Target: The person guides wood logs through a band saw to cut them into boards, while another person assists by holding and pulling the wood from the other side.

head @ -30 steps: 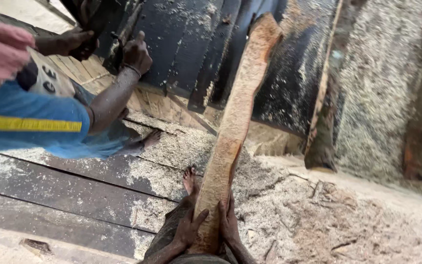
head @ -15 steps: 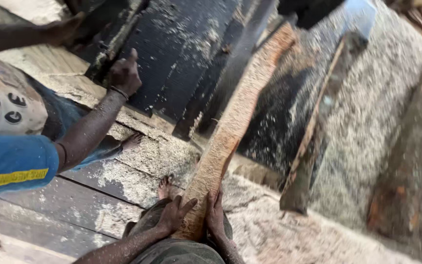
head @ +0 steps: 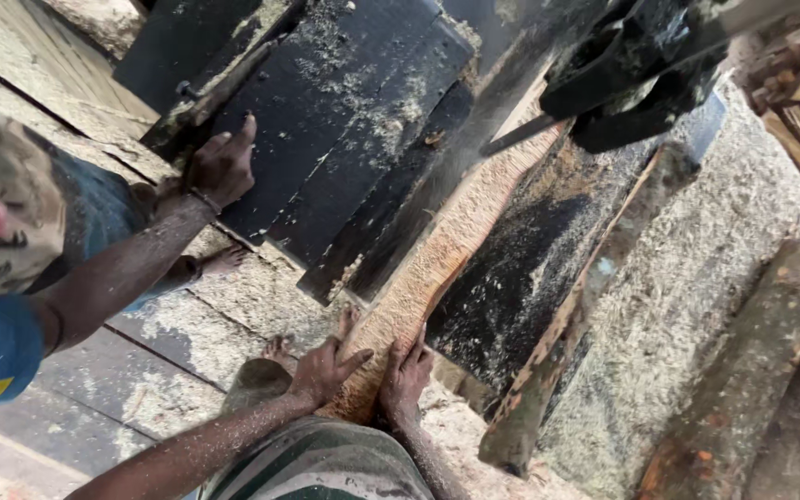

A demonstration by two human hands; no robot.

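At lower centre, the left hand (head: 324,368) and right hand (head: 406,378) press flat, fingers spread, side by side on the near end of a long rough pale-brown wooden slab (head: 437,268) running toward the black saw machine (head: 641,65) at upper right. A co-worker's hand (head: 222,168) rests on a dark sawdust-covered plank (head: 344,139) at upper left.

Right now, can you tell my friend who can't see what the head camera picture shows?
Two sawdust-covered hands, left hand and right hand, press flat on the near end of a long rough wooden slab lying on a dark saw bench. A co-worker's hand rests on the bench. Sawdust lies everywhere.
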